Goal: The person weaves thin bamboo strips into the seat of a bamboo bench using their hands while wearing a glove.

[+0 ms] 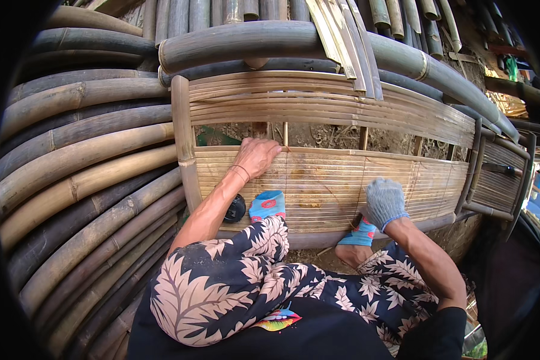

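Grey glove [383, 199] worn on right hand [387, 205]; black shirt [336, 339] printed with colourful lips [278, 320]; leaf-patterned trousers [201, 291], blue-and-red socks [267, 205] worn.

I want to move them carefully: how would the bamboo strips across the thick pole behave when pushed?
The bamboo strips are probably light, being thin. They may slide, since they lie across the rounded pole with no tie visible. They might bend somewhat, being long and narrow.

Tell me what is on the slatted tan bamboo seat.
Over the seat: the bare left hand, grey-gloved right hand, two blue patterned socks and a round black object; what's beneath them is covered.
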Tool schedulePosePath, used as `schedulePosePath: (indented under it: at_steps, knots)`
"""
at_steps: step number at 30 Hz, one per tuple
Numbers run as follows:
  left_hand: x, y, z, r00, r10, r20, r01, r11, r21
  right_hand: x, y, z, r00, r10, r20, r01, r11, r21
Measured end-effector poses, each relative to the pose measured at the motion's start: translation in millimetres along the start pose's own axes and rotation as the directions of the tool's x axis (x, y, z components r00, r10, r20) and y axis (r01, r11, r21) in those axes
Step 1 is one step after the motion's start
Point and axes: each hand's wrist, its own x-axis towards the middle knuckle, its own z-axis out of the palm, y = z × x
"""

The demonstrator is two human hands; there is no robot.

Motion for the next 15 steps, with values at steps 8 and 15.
schedulePosePath:
  at_steps: [8,15]
  knots:
    - [6.1,4.3,-12.1,0.979,-0.119,0.167,0.112,0.993,0.049,112.9,-122.4,-13.6,0.901,0.060,-0.431,0.102,0.934,0.344]
    - [8.8,6.8,-4.8,0.950,-0.186,0.250,0.160,0.980,0.120,83.2,-104.4,-42.0,0.903,-0.202,0.379,-0.390,-0.012,0.921]
